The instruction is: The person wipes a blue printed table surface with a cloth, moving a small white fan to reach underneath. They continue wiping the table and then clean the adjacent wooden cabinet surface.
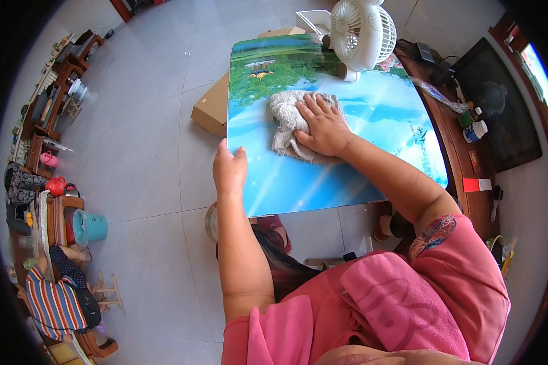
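A small table with a blue and green landscape printed on its top (pixel 310 188) stands in front of me. My right hand (pixel 324 129) lies flat, fingers spread, on a crumpled light grey cloth (pixel 284 115) in the middle of that top. My left hand (pixel 230 169) is at the table's left edge, closed on it; some of its fingers are hidden below the edge. At the far right of the tabletop stands a white fan (pixel 360 36).
Cardboard boxes (pixel 213 108) are left of and behind the table. Along the right wall, a wooden cabinet (pixel 484 164) bears bottles (pixel 475 131) beside a dark screen (pixel 499 103). Far left, a person in a striped shirt (pixel 55 307) is near a teal bucket (pixel 90 226) and a wooden stool (pixel 108 293).
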Demonstrator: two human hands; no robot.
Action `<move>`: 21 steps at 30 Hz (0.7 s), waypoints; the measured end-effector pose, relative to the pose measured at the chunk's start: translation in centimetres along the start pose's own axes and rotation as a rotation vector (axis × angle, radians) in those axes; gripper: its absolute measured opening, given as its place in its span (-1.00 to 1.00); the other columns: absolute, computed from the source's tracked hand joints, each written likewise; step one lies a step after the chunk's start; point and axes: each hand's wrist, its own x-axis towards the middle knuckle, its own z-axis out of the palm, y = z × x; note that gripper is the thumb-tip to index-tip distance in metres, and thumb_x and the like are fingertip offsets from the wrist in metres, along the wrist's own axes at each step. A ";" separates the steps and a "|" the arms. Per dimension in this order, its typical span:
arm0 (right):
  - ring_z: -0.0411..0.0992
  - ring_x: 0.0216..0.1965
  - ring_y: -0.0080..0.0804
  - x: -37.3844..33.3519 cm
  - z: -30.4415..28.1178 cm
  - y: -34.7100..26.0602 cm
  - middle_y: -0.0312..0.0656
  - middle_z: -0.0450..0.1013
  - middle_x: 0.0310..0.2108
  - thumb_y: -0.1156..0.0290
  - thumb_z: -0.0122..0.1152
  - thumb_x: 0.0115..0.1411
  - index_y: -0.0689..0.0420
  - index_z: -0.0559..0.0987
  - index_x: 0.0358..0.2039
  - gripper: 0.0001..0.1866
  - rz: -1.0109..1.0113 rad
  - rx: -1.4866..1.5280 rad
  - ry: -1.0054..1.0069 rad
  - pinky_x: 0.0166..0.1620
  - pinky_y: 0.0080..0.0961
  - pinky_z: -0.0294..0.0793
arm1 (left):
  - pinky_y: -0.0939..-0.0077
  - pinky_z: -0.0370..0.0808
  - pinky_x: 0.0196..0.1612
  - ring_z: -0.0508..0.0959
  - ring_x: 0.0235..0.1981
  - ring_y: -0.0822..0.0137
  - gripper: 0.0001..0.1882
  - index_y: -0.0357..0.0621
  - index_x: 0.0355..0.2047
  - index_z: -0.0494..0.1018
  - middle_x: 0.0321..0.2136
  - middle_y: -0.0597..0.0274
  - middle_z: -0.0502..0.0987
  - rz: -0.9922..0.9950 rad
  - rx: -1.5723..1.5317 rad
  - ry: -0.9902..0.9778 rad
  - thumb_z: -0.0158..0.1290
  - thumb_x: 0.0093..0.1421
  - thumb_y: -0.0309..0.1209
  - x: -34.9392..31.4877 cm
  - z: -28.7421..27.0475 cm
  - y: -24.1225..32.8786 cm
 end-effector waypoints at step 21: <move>-0.15 0.49 -0.07 31.5 2.6 11.3 -0.20 -0.10 0.49 -0.35 -0.16 0.19 -0.17 0.14 0.43 -0.12 0.447 -0.103 0.088 0.43 -0.03 -0.06 | 0.16 0.49 -0.04 0.59 -0.17 0.02 -0.42 -0.27 0.23 0.28 -0.02 -0.13 0.53 -0.036 -0.002 0.030 0.06 0.26 -0.28 -1.2 0.1 0.0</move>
